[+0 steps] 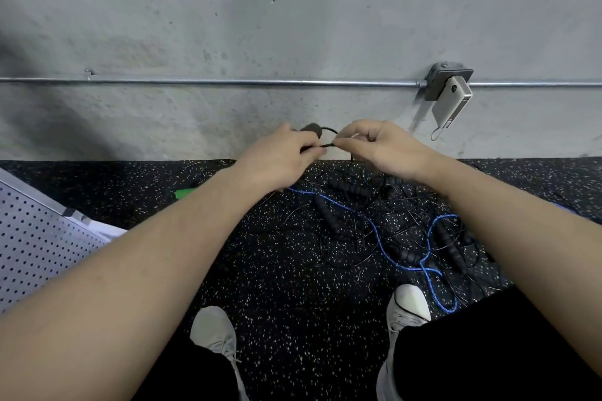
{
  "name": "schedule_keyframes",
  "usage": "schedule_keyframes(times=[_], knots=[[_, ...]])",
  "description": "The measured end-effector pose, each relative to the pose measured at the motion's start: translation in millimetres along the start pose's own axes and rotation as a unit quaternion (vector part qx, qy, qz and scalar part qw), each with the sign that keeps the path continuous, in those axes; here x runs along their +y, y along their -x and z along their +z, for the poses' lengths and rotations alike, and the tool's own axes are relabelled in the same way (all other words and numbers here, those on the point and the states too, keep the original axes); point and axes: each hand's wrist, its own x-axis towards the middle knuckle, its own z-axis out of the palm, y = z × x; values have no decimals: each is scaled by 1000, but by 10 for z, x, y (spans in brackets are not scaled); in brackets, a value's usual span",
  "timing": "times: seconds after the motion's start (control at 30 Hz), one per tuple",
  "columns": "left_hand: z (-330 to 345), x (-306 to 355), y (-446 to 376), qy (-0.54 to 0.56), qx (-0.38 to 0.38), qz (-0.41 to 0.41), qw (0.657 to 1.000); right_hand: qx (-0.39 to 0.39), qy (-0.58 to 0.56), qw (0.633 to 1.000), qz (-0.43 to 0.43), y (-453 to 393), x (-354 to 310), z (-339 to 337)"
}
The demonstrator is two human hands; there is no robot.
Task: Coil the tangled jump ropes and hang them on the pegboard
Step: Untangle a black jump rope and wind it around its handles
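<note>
Overhead, both hands are held out above the floor, close together near the foot of the concrete wall (pixel 293 26). A thin black cord (pixel 329 145) is pinched between the fingers of the left hand (pixel 280 159) and those of the right hand (pixel 374 146); a dark foam handle (pixel 311 128) is seen just past the left knuckles. The tangled jump ropes (pixel 384 221), black cords with ridged handles and one blue rope (pixel 381 247), are spread on the speckled rubber floor (pixel 286 270) under and to the right of the hands, reaching the right shoe (pixel 408 303). A green handle (pixel 184 194) is partly hidden by the left forearm. The pegboard (pixel 35 238) is laid at the left edge, well apart from the tangle. Bare floor is left between the pegboard and the ropes, and around the left shoe (pixel 213 329). A metal conduit (pixel 228 82) is run along the wall to a junction box (pixel 448 83).
</note>
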Motion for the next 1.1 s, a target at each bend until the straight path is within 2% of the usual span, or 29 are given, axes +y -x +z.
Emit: schedule_keyframes(times=[0.1, 0.27, 0.4, 0.5, 0.67, 0.73, 0.87, 0.97, 1.1], knots=[[-61, -29, -23, 57, 21, -29, 998, 7, -51, 998, 40, 38, 119, -102], [-145, -85, 0, 138, 56, -98, 984, -47, -39, 994, 91, 187, 271, -172], [-213, -157, 4, 232, 98, -123, 960, -18, -64, 992, 105, 288, 311, -257], [-211, -203, 39, 223, 74, -123, 964, 2, -10, 996, 89, 346, 304, -324], [-204, -230, 128, 203, 23, -108, 973, 30, -14, 998, 61, 432, 153, -406], [-195, -211, 126, 176, 30, -99, 979, 22, 4, 998, 65, 486, 109, -441], [-154, -162, 70, 131, 74, -97, 984, -20, 151, 982, 111, 689, 84, -583], [-103, -11, 94, 134, 59, -81, 986, 6, 128, 984, 127, 839, 99, -681], [114, 348, 126, 109, 5, -11, 994, 25, 85, 991, 99, 924, 85, -644]])
